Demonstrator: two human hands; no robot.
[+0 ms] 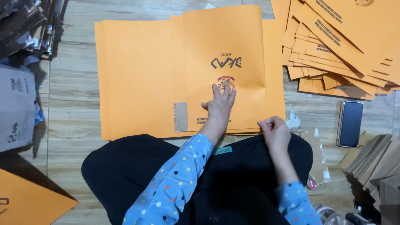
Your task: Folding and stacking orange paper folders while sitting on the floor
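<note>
A large orange paper sheet lies flat on the wooden floor, with a folded orange panel printed with a dark logo on top of it. My left hand presses flat on that panel, fingers spread over a round emblem. My right hand is curled at the panel's near right corner, pinching its lower edge. A small grey-brown strip lies on the sheet just left of my left hand. Both arms wear blue dotted sleeves above a black lap.
A fanned pile of folded orange envelopes fills the upper right. A dark phone lies on the floor at right, beside a stack of brown card strips. Boxes and dark clutter sit at left; another orange sheet is at lower left.
</note>
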